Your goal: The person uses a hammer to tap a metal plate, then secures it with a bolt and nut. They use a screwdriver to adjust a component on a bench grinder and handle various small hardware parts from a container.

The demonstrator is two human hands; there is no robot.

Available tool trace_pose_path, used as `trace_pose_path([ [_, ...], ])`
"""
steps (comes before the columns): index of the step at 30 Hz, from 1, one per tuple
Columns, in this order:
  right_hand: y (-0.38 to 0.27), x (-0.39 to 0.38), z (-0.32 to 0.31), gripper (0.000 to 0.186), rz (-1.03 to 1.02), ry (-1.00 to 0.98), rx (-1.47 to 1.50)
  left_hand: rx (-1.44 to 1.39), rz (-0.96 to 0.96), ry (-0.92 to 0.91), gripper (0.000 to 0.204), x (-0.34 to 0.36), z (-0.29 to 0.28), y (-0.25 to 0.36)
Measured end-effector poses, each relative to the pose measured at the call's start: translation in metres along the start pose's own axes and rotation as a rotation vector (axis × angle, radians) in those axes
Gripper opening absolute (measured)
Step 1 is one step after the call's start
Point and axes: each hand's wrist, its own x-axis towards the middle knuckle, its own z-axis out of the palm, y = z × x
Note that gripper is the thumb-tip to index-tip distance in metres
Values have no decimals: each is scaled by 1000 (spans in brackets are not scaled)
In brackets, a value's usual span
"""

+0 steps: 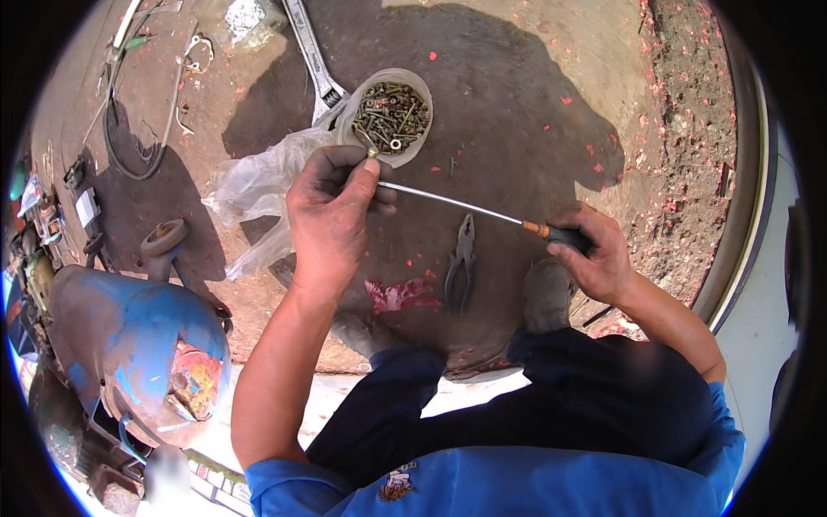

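My right hand is closed round the black and orange handle of a long screwdriver. Its thin steel shaft reaches left to the fingers of my left hand. Between thumb and fingertips the left hand pinches a small shiny metal fastener, too small to tell its exact kind. The screwdriver's tip is hidden behind the left fingers. Just beyond that hand stands a round whitish tub filled with mixed bolts, nuts and screws. A crumpled clear plastic bag lies against the tub and the left wrist.
Pliers lie on the ground between my feet, beside a torn red scrap. An adjustable wrench lies beyond the tub. At left are a worn blue metal tank, a small wheel and a looped cable.
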Motion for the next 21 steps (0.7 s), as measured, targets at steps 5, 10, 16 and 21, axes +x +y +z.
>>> trace_pose_path([
  [5,3,2,0,29,-60,57,-91,48,36,-3,12,-3,1,-6],
  [10,8,6,-5,30,-34,13,-53,45,120,-15,9,-4,6,-14],
  [16,12,6,-11,31,-84,-11,-101,174,230,-25,9,-9,3,-12],
  [21,11,7,-12,28,-33,4,-40,280,356,-56,8,-8,0,-14],
])
